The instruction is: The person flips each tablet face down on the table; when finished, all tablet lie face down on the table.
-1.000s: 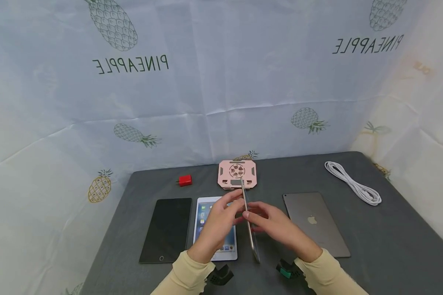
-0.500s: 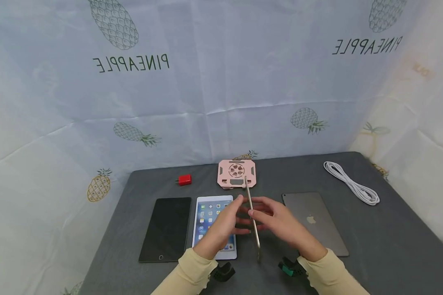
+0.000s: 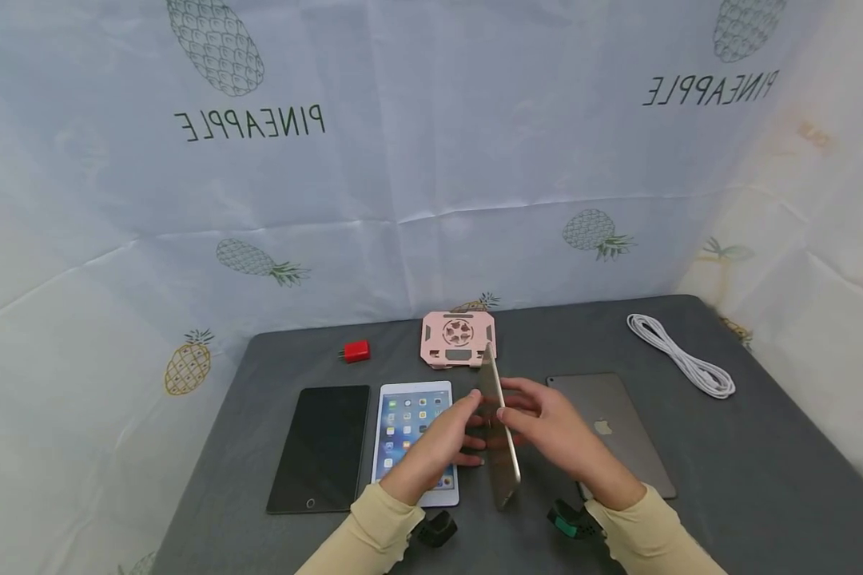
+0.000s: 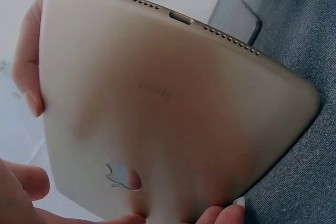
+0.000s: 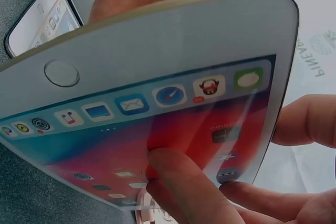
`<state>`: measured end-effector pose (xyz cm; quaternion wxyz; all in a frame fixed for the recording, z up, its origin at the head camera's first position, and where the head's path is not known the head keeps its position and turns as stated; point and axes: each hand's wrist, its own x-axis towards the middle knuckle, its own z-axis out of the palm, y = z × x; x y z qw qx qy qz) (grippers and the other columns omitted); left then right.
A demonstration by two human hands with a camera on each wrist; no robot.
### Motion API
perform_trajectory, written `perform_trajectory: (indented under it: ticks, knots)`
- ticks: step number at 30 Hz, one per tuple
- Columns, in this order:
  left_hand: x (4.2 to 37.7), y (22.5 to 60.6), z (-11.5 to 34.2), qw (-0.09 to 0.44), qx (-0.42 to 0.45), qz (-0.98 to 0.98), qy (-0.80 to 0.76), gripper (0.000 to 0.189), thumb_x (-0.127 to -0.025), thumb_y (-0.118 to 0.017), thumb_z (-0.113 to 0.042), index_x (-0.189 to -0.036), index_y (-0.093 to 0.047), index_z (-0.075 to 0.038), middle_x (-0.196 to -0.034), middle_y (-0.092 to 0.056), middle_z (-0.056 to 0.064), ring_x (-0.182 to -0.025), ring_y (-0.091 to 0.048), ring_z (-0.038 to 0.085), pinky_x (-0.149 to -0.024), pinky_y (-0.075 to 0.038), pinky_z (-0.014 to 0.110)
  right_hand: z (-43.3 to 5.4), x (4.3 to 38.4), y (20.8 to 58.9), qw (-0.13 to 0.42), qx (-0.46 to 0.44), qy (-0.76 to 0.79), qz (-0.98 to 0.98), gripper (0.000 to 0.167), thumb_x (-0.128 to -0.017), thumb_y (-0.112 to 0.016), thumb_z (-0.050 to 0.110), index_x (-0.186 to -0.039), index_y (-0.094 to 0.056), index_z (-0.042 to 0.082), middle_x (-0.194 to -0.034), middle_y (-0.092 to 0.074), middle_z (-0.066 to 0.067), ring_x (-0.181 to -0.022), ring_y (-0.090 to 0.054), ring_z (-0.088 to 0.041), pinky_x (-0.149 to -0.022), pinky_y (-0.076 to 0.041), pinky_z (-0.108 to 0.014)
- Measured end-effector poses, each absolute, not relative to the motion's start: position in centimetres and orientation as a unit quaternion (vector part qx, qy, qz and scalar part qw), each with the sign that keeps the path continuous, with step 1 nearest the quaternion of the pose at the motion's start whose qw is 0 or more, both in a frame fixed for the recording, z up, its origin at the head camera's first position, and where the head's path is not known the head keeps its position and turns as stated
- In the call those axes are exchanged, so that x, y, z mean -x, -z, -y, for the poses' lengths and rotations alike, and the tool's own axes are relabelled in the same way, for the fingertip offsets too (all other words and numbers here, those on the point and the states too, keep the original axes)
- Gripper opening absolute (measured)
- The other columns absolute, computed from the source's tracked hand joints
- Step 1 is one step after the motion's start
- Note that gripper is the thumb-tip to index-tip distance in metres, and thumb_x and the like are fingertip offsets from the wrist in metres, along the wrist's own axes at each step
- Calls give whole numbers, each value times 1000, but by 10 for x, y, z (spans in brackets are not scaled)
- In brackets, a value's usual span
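Observation:
A gold-backed tablet (image 3: pixel 502 459) stands on edge above the table between my hands. My right hand (image 3: pixel 546 415) pinches it, thumb on the upper edge and fingers spread over the lit screen, which shows app icons in the right wrist view. My left hand (image 3: pixel 439 439) is on the other side, fingers extended at the gold back (image 4: pixel 157 61); its thumb is apart from the tablet. In the left wrist view its fingertips (image 4: pixel 223 216) are by the back near the logo; whether all of them touch cannot be told.
On the dark table lie a black-screened tablet (image 3: pixel 318 447), a white tablet (image 3: pixel 395 431) with its screen lit, and a grey tablet (image 3: pixel 604 391) face down. Farther back are a red plug adapter (image 3: pixel 355 351), a pink slotted stand-like plate (image 3: pixel 458 331) and a coiled white cable (image 3: pixel 679 355).
The held tablet has shifted slightly right and turned, so its gold back now shows from above. My left fingers have come off its upper edge and lowered along the back. The right hand keeps its hold.

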<state>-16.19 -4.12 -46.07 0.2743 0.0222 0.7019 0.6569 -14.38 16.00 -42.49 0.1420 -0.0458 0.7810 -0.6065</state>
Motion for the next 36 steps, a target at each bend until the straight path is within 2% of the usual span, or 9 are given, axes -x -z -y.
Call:
perform_trajectory:
  ticks: [8, 17, 24, 27, 32, 36]
  knots:
    - [162, 459, 43, 275, -25, -715, -642, 81, -112, -39, -61, -164, -37, 2, -157, -49, 31, -127, -65, 46, -102, -60, 61, -167, 143, 428, 126, 40, 600, -789, 61, -106, -65, 18, -160, -45, 0, -152, -61, -28, -128, -71, -36, -87, -67, -41]
    - [162, 458, 44, 261, -14, -733, -628, 76, -112, -40, -60, -161, -44, -2, -155, -51, 28, -126, -63, 42, -104, -60, 60, -173, 137, 433, 112, 24, 620, -776, 59, -105, -63, 11, -160, -45, -1, -152, -62, -28, -126, -71, -36, -83, -67, -38]
    - [161, 455, 43, 255, -11, -739, -624, 73, -112, -41, -61, -160, -49, -7, -160, -50, 26, -134, -59, 46, -104, -59, 62, -184, 134, 440, 109, 19, 646, -755, 59, -105, -61, 9, -160, -44, -2, -154, -59, -29, -131, -69, -35, -86, -65, -34]
    - [161, 455, 42, 253, -8, -734, -630, 70, -112, -42, -60, -157, -53, -7, -158, -51, 27, -131, -61, 46, -103, -59, 63, -190, 133, 443, 112, 18, 664, -739, 59, -106, -60, 8, -161, -42, -4, -156, -57, -30, -133, -68, -32, -90, -65, -34]
    - [161, 454, 41, 241, 6, -731, -638, 67, -112, -44, -57, -151, -58, -4, -157, -50, 27, -125, -62, 44, -102, -60, 63, -196, 133, 450, 116, 22, 684, -720, 59, -108, -56, 6, -162, -38, -6, -154, -55, -34, -124, -71, -21, -90, -65, -35]
    - [162, 454, 39, 229, 3, -748, -623, 68, -114, -41, -53, -154, -55, 0, -163, -47, 28, -137, -57, 49, -105, -58, 64, -198, 132, 454, 112, -4, 665, -739, 57, -107, -56, 4, -160, -40, -8, -138, -58, -30, -111, -71, -15, -84, -65, -32]
